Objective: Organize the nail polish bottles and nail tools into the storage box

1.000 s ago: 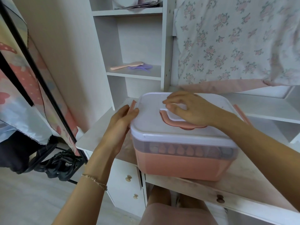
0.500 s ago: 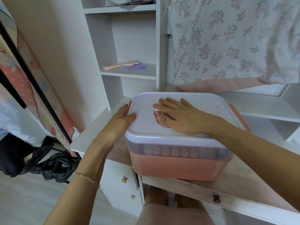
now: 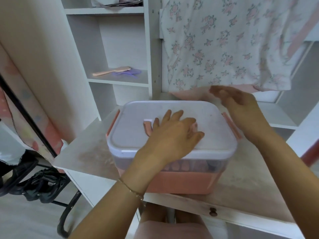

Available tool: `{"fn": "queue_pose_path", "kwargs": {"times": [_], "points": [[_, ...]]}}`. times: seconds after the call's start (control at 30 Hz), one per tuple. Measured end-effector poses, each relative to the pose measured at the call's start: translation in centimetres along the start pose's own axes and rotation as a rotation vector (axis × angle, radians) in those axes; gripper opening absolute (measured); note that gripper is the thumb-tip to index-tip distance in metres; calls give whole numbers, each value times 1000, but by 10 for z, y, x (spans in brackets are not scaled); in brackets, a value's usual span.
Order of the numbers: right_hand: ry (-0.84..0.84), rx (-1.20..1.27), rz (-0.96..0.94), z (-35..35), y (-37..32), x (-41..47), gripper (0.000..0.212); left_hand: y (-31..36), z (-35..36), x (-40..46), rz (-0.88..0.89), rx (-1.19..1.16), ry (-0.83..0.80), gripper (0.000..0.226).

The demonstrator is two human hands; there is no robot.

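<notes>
Left hand [image 3: 174, 135] was laid flat on box [image 3: 172, 180] lid [image 3: 134, 131], right hand [image 3: 241, 107] held apart, open, w/ nothing gripped; side clips [image 3: 231, 125] possibly unlatched, so lid could've popped.

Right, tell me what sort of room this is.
Probably a bedroom or dressing corner: a white vanity desk with knobbed drawers, open shelves holding a hairbrush, a floral cloth hanging behind, and the storage box on the desk.
</notes>
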State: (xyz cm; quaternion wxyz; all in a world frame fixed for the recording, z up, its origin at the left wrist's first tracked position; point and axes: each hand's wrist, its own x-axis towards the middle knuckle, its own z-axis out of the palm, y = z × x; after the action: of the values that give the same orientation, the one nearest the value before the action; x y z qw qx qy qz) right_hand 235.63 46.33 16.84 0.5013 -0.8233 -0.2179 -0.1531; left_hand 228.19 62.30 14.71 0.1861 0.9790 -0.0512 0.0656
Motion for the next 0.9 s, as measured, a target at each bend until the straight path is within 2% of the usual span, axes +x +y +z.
{"fn": "queue_pose_path", "kwargs": {"times": [0.1, 0.17, 0.23, 0.3, 0.37, 0.53, 0.63, 0.73, 0.9], "points": [[181, 188, 269, -9, 25, -11, 35, 4, 8, 6, 11, 79, -37, 47], [158, 191, 486, -8, 38, -17, 48, 3, 11, 6, 12, 110, -43, 51], [70, 232, 582, 0, 42, -26, 52, 1, 13, 5, 13, 126, -61, 54], [13, 365, 562, 8, 40, -34, 51, 0, 14, 5, 10, 138, -78, 56], [-12, 440, 540, 10, 36, -36, 59, 1, 15, 4, 9, 156, -90, 57], [-51, 421, 525, 9, 35, -36, 54, 5, 16, 5, 14, 197, -119, 55], [-119, 306, 452, 11, 35, -33, 50, 6, 17, 7, 12, 213, -130, 55], [-194, 177, 434, 10, 33, -28, 56, 6, 17, 7, 9, 211, -132, 54], [-242, 82, 411, 10, 33, -27, 46, 5, 18, 6, -2, 200, -107, 55]]}}
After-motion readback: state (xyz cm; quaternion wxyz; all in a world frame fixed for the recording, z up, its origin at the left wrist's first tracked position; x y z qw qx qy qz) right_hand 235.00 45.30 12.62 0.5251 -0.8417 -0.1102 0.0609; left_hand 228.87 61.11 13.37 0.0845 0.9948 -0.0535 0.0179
